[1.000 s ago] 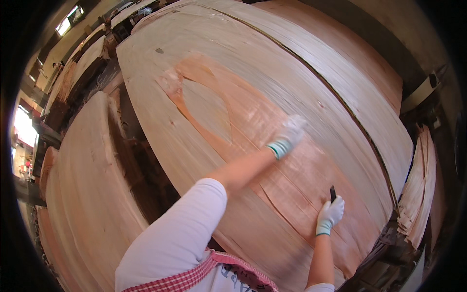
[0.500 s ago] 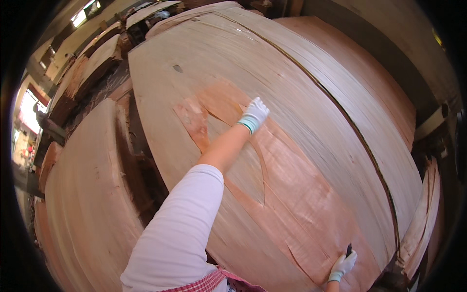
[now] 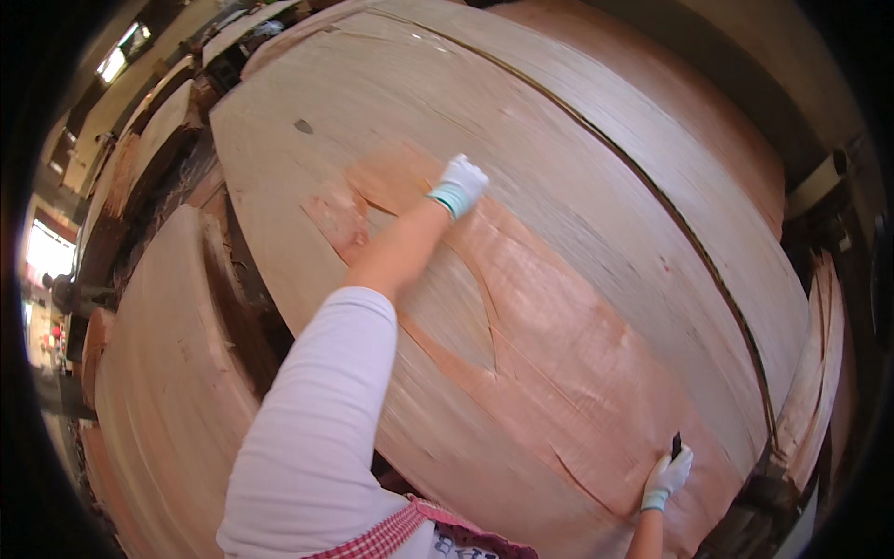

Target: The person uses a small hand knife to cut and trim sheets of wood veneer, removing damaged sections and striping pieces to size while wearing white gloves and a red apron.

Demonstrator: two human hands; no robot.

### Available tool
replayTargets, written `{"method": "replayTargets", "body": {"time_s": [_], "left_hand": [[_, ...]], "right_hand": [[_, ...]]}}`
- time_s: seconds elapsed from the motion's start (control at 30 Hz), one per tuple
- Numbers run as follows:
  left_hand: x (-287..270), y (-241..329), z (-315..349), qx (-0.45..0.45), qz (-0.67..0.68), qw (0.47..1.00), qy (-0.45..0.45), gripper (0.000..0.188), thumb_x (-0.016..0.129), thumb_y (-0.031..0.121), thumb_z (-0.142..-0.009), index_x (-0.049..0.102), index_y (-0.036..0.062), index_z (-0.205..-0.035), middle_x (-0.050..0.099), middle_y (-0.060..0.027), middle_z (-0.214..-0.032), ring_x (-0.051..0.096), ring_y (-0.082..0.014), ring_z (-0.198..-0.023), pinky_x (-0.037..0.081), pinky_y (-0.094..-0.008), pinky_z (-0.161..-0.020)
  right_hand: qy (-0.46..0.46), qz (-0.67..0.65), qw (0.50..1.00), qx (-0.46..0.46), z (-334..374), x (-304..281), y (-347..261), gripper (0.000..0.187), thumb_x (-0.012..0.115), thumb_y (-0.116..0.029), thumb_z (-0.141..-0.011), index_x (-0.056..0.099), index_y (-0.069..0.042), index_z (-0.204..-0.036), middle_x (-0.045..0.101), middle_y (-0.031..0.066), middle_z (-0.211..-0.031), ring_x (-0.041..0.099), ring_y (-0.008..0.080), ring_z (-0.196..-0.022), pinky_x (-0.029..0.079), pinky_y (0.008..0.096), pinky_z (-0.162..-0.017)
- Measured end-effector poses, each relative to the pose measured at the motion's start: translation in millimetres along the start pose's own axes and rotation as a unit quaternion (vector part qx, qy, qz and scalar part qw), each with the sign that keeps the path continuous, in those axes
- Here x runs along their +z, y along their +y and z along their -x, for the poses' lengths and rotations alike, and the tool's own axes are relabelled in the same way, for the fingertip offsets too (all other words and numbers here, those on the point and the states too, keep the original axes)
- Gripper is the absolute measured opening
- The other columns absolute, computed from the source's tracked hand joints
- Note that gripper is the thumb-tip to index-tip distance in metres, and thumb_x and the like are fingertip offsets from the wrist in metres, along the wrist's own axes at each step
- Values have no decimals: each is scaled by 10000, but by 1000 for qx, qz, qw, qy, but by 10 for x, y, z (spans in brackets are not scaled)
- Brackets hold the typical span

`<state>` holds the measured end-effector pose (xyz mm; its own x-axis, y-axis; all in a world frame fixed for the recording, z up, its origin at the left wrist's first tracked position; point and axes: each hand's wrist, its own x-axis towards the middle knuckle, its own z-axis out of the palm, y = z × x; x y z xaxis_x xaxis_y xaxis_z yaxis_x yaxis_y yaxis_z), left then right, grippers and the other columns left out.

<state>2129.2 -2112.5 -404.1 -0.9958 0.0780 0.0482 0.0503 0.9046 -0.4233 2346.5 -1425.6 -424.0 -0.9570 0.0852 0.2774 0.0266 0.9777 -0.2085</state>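
A thin reddish wood veneer sheet [image 3: 596, 373], torn and split with a long pointed gap, lies over a broad paler veneer surface [image 3: 596, 252]. Out ahead, my left hand [image 3: 461, 179], in a white glove with a teal cuff, is closed at the far edge of the reddish sheet. Its curled fingers seem to grip that edge, though the contact is hidden. Close to me at the lower right, my gloved right hand [image 3: 668, 473] is wrapped round a small black tool [image 3: 677, 445]. Only the tool's dark upper end shows, above the near part of the reddish sheet.
A long dark gap [image 3: 643, 177] runs across the pale surface on the far right side. Another stack of veneer [image 3: 168, 354] stands at left, beyond a dark space. Ragged strips [image 3: 812, 382] hang at the right edge, near a pipe-like piece [image 3: 819, 184].
The view has shifted a little. My left hand has moved slightly farther away along the reddish sheet's edge. My right hand keeps the black tool, near the same part of the sheet.
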Motion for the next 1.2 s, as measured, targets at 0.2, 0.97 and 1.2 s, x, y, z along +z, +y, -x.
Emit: {"method": "replayTargets", "body": {"time_s": [0.2,0.97,1.2], "left_hand": [[-201,-82,33,2,82,996,-21,121,607,157,-836,675,168,-936,643,-79,-1013,623,-241,-1020,449,-351,-912],[-1396,-1348,2926,-318,278,828,369,191,578,176,-947,637,33,-1059,668,-116,-986,634,-218,-900,498,-345,-819],[-1246,-2587,5845,-629,193,667,350,422,698,345,-848,657,-25,-1046,695,-153,-1020,639,-249,-942,479,-349,-876]], "right_hand": [[0,18,1000,7,9,45,26,157,575,-70,-818,534,-32,-965,559,163,-926,561,379,-864,439,473,-747],[-1,15,1000,-10,39,-19,54,226,587,-106,-789,548,-63,-1008,584,148,-957,587,373,-893,466,492,-762],[-8,57,998,11,49,4,126,272,615,-168,-815,539,-76,-1059,602,158,-1001,602,374,-940,488,502,-796]]}}
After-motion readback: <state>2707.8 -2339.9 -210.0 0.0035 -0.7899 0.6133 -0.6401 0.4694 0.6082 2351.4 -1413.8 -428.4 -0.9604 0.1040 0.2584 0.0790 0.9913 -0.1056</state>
